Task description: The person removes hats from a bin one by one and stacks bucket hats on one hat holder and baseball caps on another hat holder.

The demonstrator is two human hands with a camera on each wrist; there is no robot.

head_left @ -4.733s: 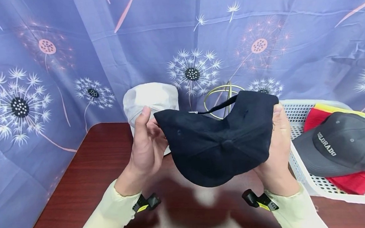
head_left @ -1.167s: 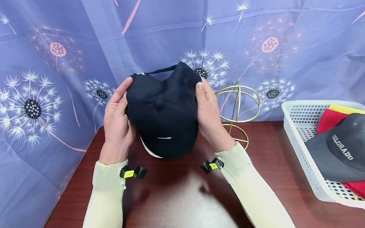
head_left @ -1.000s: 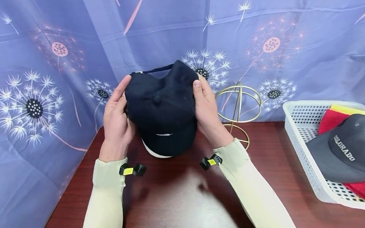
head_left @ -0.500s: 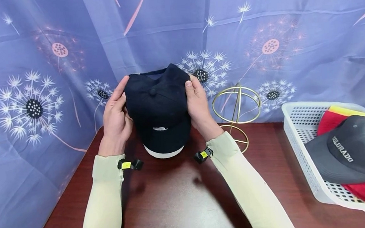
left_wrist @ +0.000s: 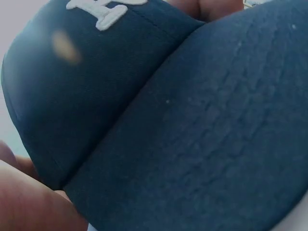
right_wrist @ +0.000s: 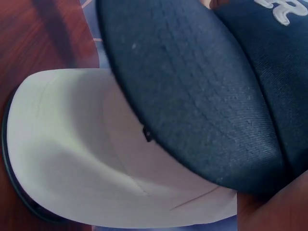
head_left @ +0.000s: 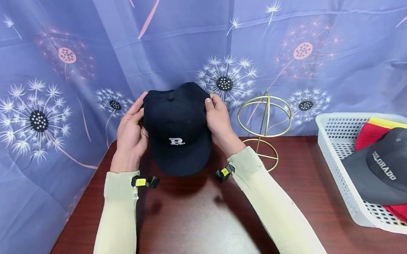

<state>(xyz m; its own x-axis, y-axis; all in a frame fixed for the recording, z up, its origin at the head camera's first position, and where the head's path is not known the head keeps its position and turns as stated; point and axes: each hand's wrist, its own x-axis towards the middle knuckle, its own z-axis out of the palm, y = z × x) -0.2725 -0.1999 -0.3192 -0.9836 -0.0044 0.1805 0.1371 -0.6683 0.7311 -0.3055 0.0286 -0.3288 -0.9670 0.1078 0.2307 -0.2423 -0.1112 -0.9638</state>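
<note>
A navy baseball cap (head_left: 176, 117) with a white letter R faces me, brim toward me, held between both hands. My left hand (head_left: 130, 134) grips its left side, fingers reaching up along the edge. My right hand (head_left: 220, 120) pinches the right edge, thumb on the outer face. In the right wrist view, a white cap (right_wrist: 62, 144) sits below the navy brim, and a dark brim edge (right_wrist: 10, 178) shows under the white one. The navy cap hides the white cap in the head view. In the left wrist view the navy brim (left_wrist: 207, 125) fills most of the frame.
A gold wire stand (head_left: 267, 116) stands right of the hands near the curtain. Further right, a white plastic basket (head_left: 340, 184) holds a grey COLORADO cap (head_left: 394, 165) above red and yellow cloth items. A patterned blue curtain (head_left: 177, 54) hangs behind the brown table (head_left: 192, 222).
Both hands have carried the navy cap left over the white cap. Its front has tipped up so the R faces me, and it has lowered slightly, covering the white brim.
</note>
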